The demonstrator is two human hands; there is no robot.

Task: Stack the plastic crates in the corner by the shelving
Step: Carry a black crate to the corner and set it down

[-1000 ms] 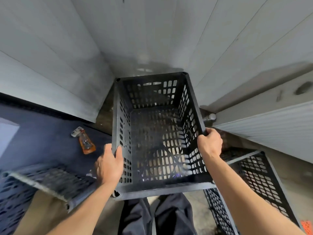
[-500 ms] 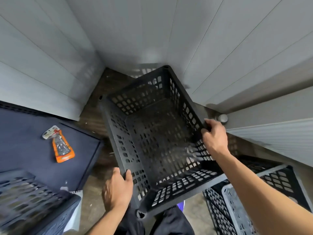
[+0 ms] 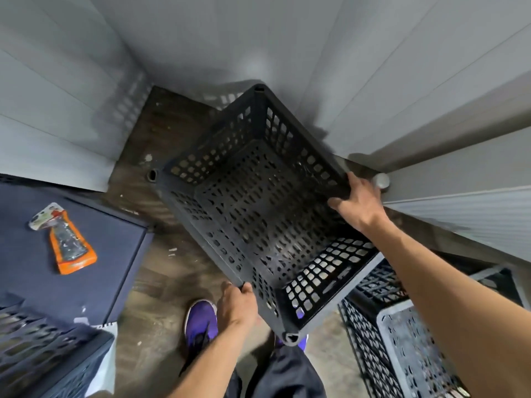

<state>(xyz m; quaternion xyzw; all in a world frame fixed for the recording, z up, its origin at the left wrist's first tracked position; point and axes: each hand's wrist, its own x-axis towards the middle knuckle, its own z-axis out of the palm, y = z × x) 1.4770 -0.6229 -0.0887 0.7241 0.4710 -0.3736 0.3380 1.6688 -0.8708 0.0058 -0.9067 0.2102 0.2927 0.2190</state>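
A black perforated plastic crate (image 3: 253,214) hangs tilted over the dark floor of the wall corner, turned so one corner points at the wall. My left hand (image 3: 238,305) grips its near-left rim, thumb over the edge. My right hand (image 3: 356,205) rests on the right rim with the fingers spread over the edge; whether it still grips is unclear. The crate is empty.
More crates (image 3: 402,334) stand at the lower right, another crate (image 3: 37,357) at the lower left. A dark blue surface (image 3: 86,277) on the left carries an orange packaged item (image 3: 66,245). A pale shelf edge (image 3: 459,202) runs on the right. My purple shoe (image 3: 201,323) stands below the crate.
The crate has swung clockwise and dropped toward the corner floor, its far corner now pointing at the wall. My right hand's fingers have loosened and spread on the rim.
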